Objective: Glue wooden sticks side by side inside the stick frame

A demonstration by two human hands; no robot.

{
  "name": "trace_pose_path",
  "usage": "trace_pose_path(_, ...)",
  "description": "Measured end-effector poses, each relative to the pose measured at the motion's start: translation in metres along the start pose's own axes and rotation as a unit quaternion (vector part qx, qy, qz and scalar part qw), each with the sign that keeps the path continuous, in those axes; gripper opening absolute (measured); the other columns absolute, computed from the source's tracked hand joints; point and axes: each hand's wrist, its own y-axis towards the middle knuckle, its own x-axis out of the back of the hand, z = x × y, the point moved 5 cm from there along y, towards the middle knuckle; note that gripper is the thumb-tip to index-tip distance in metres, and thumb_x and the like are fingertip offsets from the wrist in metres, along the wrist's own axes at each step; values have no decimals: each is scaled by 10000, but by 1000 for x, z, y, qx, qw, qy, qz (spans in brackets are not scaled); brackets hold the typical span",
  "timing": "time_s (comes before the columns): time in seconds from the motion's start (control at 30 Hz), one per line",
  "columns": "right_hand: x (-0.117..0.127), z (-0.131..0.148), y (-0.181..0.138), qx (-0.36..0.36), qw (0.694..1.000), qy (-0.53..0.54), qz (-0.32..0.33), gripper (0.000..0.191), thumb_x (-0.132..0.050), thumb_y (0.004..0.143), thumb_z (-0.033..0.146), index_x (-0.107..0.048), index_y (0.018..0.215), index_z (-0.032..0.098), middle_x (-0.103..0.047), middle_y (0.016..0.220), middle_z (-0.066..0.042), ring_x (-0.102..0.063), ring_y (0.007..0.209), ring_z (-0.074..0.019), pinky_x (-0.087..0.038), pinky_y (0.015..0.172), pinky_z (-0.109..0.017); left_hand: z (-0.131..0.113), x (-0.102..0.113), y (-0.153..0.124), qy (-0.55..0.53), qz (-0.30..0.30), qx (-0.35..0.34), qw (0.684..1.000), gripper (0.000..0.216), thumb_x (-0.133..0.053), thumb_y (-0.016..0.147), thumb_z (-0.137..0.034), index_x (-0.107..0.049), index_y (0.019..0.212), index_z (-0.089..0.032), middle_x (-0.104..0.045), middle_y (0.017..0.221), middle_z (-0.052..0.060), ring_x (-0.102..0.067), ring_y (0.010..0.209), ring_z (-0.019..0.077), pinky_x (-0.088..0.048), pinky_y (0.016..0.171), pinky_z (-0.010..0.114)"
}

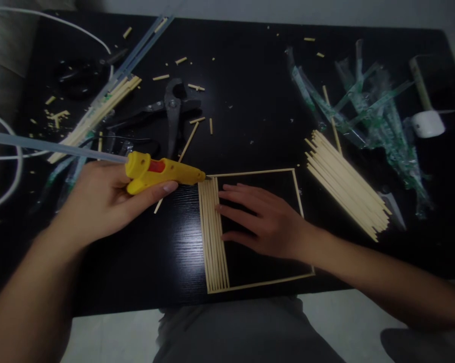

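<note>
Glue gun (163, 174): clenched in left hand (99, 201), nozzle touched frame (258, 172) at its top-left corner. Laid right hand (265, 222) flat, unclenched, beside sticks (212, 237) inside frame.

The view is dim and underexposed. The black desk (258, 111) swallows detail, so the dark pliers (172, 108) toward its far left corner barely stand out from the surface. Light is soft and seems to fall from above; shadows are faint, only a slight darkening under the right hand (265, 222). The yellow glue gun (163, 174) is the one saturated colour. The wide lens bows the desk's far edge and stretches the lower corners, and the plastic wrappers (379, 116) at the far right look soft and smeared.
</note>
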Motion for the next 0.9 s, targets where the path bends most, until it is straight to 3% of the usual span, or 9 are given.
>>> trace_pose_path(0.27, -1, 0, 0, 4, 1000, -3, -5, 432, -782, 1062, 375, -711, 1418, 141, -771, 1423, -187, -716, 1412, -316, -619, 1195, -537, -9, -6, 3, -73, -2, -3, 997, 261, -759, 928, -549, -870, 959, -314, -837, 816, -8, -736, 594, 194, -556, 495, 301)
trace_pose_path(0.6, -1, 1, 0, 1, 1000, -13, -12, 360, -755, 1084, 385, -727, 1358, 154, -781, 1412, -171, -726, 1404, -301, -634, 1187, -518, -8, -6, 3, -89, 30, -12, 996, 217, -789, 915, -485, -888, 1040, -338, -843, 839, -18, -723, 576, 186, -546, 471, 299)
trace_pose_path(0.77, -2, 1, 2, 3, 1000, -14, -9, 365, -744, 1090, 385, -730, 1360, 141, -781, 1408, -177, -725, 1403, -302, -630, 1189, -515, -5, -6, 2, -76, 13, 1, 997, 235, -763, 929, -507, -876, 1008, -317, -836, 824, -25, -712, 594, 164, -529, 507, 271)
trace_pose_path(0.9, -2, 1, 1, 0, 1000, 3, -2, 410, -777, 1065, 360, -725, 1384, 108, -767, 1423, -207, -708, 1421, -321, -608, 1208, -538, -8, -8, 2, -109, 61, 21, 992, 265, -768, 927, -477, -880, 1028, -258, -813, 768, -15, -673, 544, 139, -496, 479, 235)
